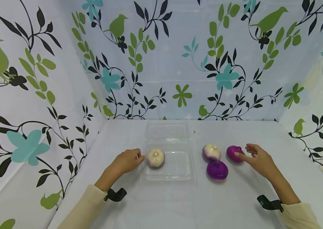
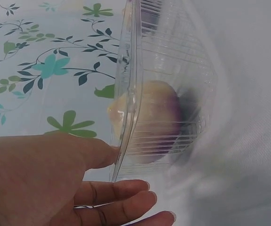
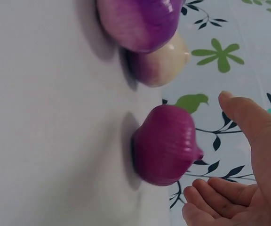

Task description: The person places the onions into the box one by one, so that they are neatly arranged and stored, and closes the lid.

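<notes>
A clear plastic clamshell container (image 1: pixel 178 165) lies open on the table, a whitish-purple onion (image 1: pixel 155 157) in its left part. At its left edge, my left hand (image 1: pixel 128 161) touches the rim with the thumb; the fingers (image 2: pixel 121 207) are loosely bent outside the wall, with a gap between them and the thumb. My right hand (image 1: pixel 259 160) is beside a magenta onion (image 1: pixel 234 154), thumb and fingers apart around its right side. In the right wrist view that onion (image 3: pixel 166 146) stands clear of the hand.
Left of the magenta onion sit another whitish-purple onion (image 1: pixel 212 152) and a dark purple onion (image 1: pixel 217 170), close together. The container's raised lid (image 1: pixel 167 131) lies toward the back. A patterned curtain (image 1: pixel 161 63) closes off the white table's (image 1: pixel 161 203) back and sides.
</notes>
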The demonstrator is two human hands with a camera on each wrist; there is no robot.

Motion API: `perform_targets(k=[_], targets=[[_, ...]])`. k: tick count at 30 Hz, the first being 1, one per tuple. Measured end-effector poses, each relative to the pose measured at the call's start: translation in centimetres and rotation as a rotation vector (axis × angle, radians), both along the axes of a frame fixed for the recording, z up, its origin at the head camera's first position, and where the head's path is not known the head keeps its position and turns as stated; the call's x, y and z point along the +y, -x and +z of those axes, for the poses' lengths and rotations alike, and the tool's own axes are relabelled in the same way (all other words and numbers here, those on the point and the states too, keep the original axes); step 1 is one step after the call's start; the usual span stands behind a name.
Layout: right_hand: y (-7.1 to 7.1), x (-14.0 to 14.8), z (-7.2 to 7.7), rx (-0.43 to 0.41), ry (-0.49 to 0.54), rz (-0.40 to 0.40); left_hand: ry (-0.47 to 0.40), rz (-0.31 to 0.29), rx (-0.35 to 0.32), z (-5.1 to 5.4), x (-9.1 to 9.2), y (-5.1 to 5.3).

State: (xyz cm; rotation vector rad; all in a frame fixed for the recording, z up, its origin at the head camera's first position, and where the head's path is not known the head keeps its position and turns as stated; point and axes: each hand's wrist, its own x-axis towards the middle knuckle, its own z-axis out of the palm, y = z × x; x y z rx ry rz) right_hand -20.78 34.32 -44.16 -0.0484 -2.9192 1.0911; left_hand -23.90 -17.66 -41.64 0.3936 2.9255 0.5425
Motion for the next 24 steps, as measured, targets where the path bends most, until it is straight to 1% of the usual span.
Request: perform_targets(k=[7,16,24], targets=[[0.3,0.7,-1.8,-0.02,0.007,0.021,-0.006,0.0,-0.014,-0.1,0.0,0.1],[0.7,0.9,-2.5,-0.033,-0.013,0.017,-0.001,-0.002,-0.021,0.2,0.0,-0.1],[0.8,0.9,-3.2,-0.045,-0.024,0.013,-0.013,-0.005,-0.014,0.0,-0.1,-0.1]])
